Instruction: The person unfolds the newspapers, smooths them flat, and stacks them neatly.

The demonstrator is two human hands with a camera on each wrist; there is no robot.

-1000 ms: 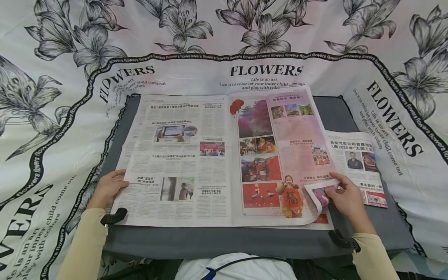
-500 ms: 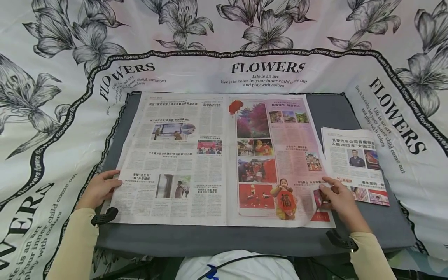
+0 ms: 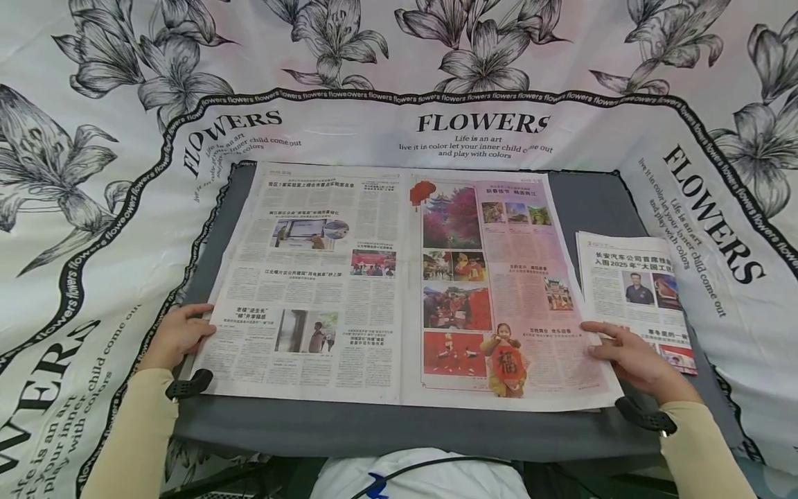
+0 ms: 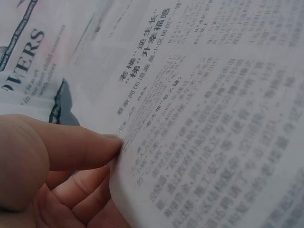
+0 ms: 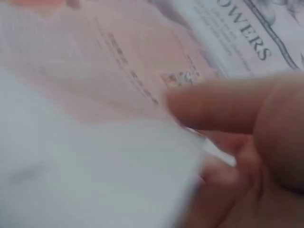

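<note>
An open newspaper (image 3: 368, 291) lies spread across the grey tabletop, text on its left page and red photos with pink print on its right page. At the left edge my left hand (image 3: 179, 336) pinches the paper; in the left wrist view its thumb (image 4: 80, 148) lies on top with the other fingers beneath. My right hand (image 3: 636, 360) holds the right page's edge low down. In the right wrist view the thumb (image 5: 213, 104) presses over the page edge, the fingers curled partly hidden below. The near right corner now lies flat.
A folded newspaper (image 3: 632, 277) lies to the right, partly behind my right hand. White cloth printed with flowers (image 3: 486, 132) surrounds the grey tabletop (image 3: 386, 433) on its far side and both flanks. A dark cable (image 3: 436, 461) crosses my lap.
The right page's turned-up near corner has unfolded, covering the red patch beneath it. My right hand has moved outward to the right with it. The left hand has shifted slightly left, still pinching.
</note>
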